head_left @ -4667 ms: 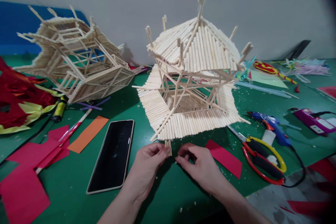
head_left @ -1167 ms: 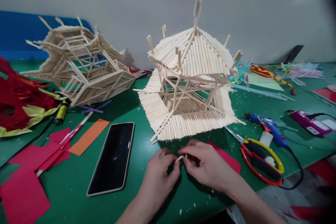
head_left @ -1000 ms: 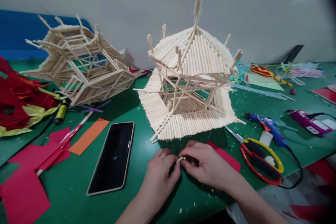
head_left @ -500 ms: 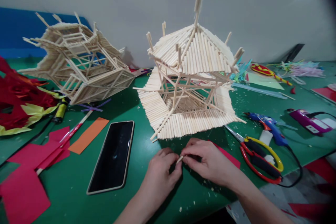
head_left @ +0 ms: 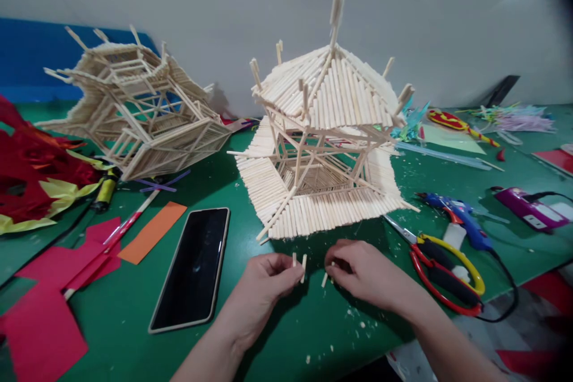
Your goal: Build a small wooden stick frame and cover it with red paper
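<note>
My left hand is closed in a pinch, with short pale wooden sticks at its thumb and fingertips. A small gap to the right, my right hand pinches another short wooden stick, which points downward; a second small piece shows by its fingertips. Just beyond both hands stands a pavilion model built of wooden sticks, with a slatted pointed roof and a wide slatted lower skirt. Neither hand touches it.
A black-screened phone lies left of my left hand. Scissors and a blue glue gun lie to the right. A second stick model leans at back left, near red paper and an orange strip.
My hands have moved apart from where they met around one small stick. Separate short sticks now show in each hand. The red paper beyond my right hand no longer shows.
</note>
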`<state>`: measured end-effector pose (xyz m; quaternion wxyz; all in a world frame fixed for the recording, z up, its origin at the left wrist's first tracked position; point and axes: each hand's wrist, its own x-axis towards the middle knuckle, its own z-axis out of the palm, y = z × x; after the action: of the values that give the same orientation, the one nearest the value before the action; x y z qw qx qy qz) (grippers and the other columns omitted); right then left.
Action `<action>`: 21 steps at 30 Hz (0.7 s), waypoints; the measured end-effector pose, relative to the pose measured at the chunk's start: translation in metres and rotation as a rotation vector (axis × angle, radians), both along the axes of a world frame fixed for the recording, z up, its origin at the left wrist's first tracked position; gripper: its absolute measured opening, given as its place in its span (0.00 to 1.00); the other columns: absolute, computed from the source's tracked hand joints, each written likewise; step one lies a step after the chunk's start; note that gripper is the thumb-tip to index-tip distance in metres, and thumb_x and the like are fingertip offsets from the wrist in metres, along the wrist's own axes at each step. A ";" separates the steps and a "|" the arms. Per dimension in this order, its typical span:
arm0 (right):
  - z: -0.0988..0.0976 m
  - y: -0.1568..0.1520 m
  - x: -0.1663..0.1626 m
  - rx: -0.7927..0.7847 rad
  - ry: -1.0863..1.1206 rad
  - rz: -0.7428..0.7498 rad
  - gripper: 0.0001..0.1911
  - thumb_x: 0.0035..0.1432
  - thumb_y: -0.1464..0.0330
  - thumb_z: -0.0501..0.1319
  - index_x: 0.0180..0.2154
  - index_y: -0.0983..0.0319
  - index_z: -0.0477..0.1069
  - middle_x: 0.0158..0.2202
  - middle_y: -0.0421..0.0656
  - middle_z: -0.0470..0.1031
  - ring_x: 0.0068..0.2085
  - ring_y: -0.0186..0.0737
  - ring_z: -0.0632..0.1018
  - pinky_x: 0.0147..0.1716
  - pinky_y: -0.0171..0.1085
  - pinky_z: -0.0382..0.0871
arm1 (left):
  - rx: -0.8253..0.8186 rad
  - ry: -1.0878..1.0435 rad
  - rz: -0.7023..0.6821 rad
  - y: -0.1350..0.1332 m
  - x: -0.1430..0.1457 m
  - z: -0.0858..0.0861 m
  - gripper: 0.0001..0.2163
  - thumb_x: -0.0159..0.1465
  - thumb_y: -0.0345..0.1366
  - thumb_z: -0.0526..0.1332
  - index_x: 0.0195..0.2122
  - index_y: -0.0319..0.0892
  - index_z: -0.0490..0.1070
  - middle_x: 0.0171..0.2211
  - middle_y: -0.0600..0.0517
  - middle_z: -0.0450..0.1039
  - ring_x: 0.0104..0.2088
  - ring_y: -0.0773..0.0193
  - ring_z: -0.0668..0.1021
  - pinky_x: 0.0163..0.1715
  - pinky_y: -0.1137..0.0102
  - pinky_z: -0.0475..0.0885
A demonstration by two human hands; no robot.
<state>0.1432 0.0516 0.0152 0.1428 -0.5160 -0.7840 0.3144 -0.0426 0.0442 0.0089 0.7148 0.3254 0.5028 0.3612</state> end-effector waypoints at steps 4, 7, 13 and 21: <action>0.003 -0.003 -0.006 0.033 0.054 -0.101 0.09 0.50 0.70 0.57 0.36 0.62 0.70 0.32 0.43 0.69 0.26 0.33 0.69 0.25 0.32 0.60 | -0.062 -0.145 -0.030 0.000 0.000 -0.004 0.09 0.49 0.33 0.64 0.17 0.37 0.65 0.15 0.59 0.58 0.17 0.74 0.58 0.19 0.76 0.51; 0.009 -0.005 -0.015 -0.055 0.295 -0.175 0.09 0.53 0.66 0.55 0.35 0.61 0.70 0.30 0.42 0.70 0.27 0.34 0.70 0.24 0.32 0.62 | -0.064 -0.174 -0.046 0.000 0.000 -0.008 0.09 0.49 0.33 0.64 0.17 0.37 0.65 0.14 0.59 0.58 0.17 0.75 0.57 0.18 0.76 0.50; 0.000 -0.005 -0.038 -0.302 0.621 -0.262 0.06 0.49 0.67 0.58 0.25 0.64 0.69 0.21 0.38 0.68 0.23 0.31 0.67 0.22 0.30 0.59 | -0.009 -0.157 -0.071 -0.002 -0.001 -0.010 0.07 0.49 0.32 0.64 0.19 0.36 0.69 0.16 0.58 0.61 0.18 0.74 0.59 0.20 0.76 0.52; -0.013 -0.003 -0.039 -0.413 0.724 -0.255 0.09 0.49 0.65 0.58 0.23 0.64 0.67 0.19 0.38 0.69 0.22 0.33 0.71 0.22 0.32 0.62 | 0.002 -0.049 -0.170 -0.001 -0.004 -0.010 0.07 0.49 0.36 0.64 0.22 0.35 0.73 0.18 0.54 0.68 0.20 0.71 0.64 0.22 0.74 0.55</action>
<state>0.1039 0.0491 0.0024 0.3401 -0.4828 -0.5338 0.6052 -0.0463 0.0428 -0.0007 0.7547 0.3587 0.4552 0.3074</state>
